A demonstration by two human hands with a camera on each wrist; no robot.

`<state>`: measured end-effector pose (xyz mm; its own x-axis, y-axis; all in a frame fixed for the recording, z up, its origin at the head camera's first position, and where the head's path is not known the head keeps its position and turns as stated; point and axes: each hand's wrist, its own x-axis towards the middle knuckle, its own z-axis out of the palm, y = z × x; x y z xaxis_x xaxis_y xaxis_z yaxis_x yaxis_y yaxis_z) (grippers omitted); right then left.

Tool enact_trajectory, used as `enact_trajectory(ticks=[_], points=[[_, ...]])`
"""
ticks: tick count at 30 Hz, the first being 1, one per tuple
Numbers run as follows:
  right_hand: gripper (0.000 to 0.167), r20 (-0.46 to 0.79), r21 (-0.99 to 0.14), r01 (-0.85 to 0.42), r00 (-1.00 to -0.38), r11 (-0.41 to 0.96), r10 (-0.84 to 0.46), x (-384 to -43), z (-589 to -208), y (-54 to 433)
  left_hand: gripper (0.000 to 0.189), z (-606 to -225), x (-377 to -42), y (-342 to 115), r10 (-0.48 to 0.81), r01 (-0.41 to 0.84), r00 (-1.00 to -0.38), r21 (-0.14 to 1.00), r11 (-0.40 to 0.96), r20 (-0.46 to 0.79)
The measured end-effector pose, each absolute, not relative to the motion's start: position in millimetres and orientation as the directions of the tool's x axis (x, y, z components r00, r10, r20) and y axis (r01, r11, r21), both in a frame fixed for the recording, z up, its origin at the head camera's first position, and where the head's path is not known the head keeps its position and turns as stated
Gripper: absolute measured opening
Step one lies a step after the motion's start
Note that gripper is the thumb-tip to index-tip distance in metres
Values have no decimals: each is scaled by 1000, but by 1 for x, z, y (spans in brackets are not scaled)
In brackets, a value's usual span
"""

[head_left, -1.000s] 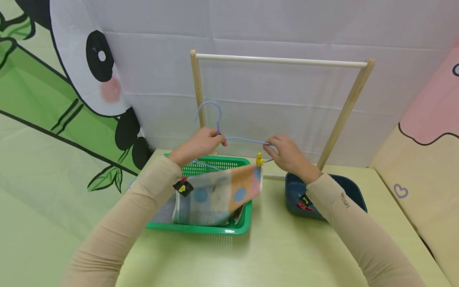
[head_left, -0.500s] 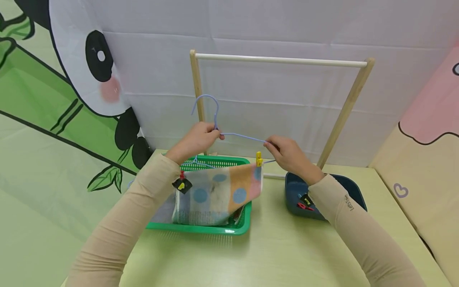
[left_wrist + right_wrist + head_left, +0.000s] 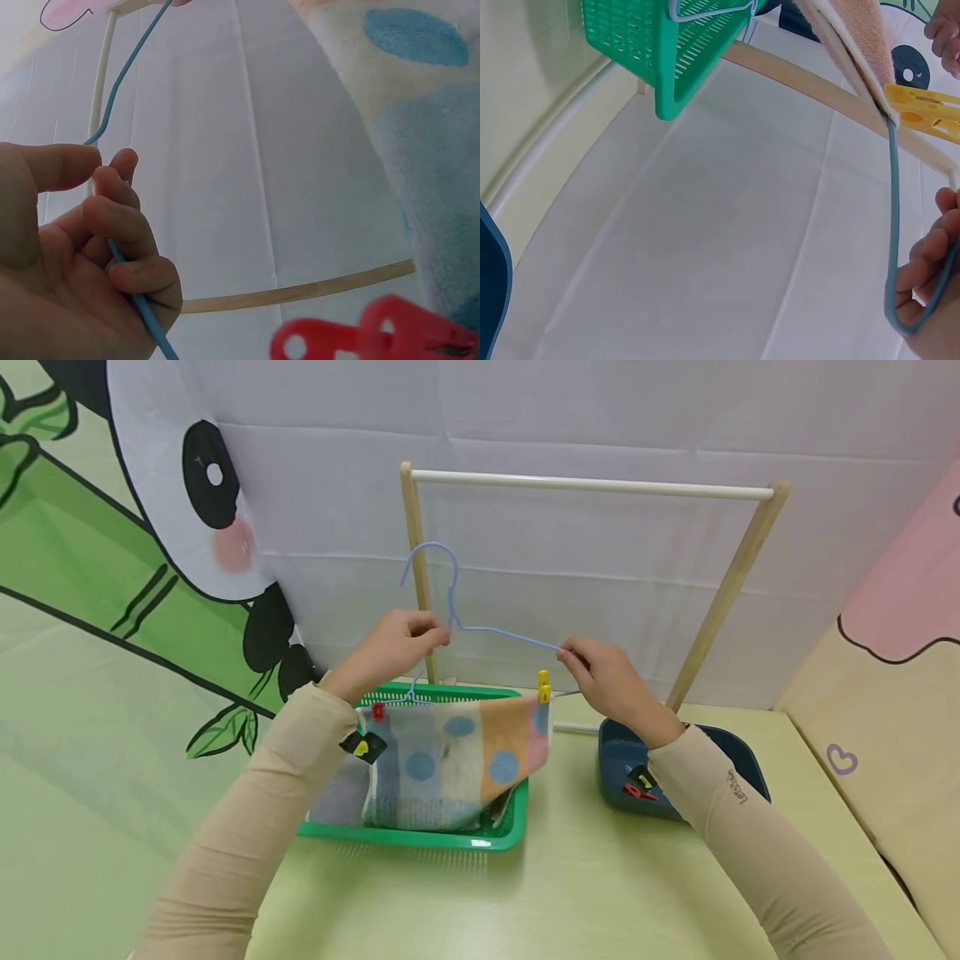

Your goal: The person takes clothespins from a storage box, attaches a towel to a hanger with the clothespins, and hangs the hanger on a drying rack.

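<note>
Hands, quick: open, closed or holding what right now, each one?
Left hand: closed, fingers curled round the hanger near its hook.
Right hand: closed, gripping the same hanger's outer end.

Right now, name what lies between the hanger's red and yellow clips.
In the head view, the dotted cloth spans from red clip to yellow clip.

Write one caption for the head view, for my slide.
The right grip holds a blue hanger, its spotted cloth held by a red peg and a yellow peg, a rack behind.
</note>
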<state>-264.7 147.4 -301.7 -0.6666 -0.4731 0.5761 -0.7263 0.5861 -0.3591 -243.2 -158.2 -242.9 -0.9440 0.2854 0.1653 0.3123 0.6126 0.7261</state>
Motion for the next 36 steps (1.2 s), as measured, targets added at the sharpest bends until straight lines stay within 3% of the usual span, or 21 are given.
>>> enact_trajectory(ticks=[23,36], points=[[18,634,-348,-742,-637,574,-439,-268,-288,156,32,-231,-232,-181,214,268,-962,729,630,169],[18,672,-354,-730,-634,585,-384,-262,-272,161,26,-220,-232,-179,175,352,-931,666,658,320]])
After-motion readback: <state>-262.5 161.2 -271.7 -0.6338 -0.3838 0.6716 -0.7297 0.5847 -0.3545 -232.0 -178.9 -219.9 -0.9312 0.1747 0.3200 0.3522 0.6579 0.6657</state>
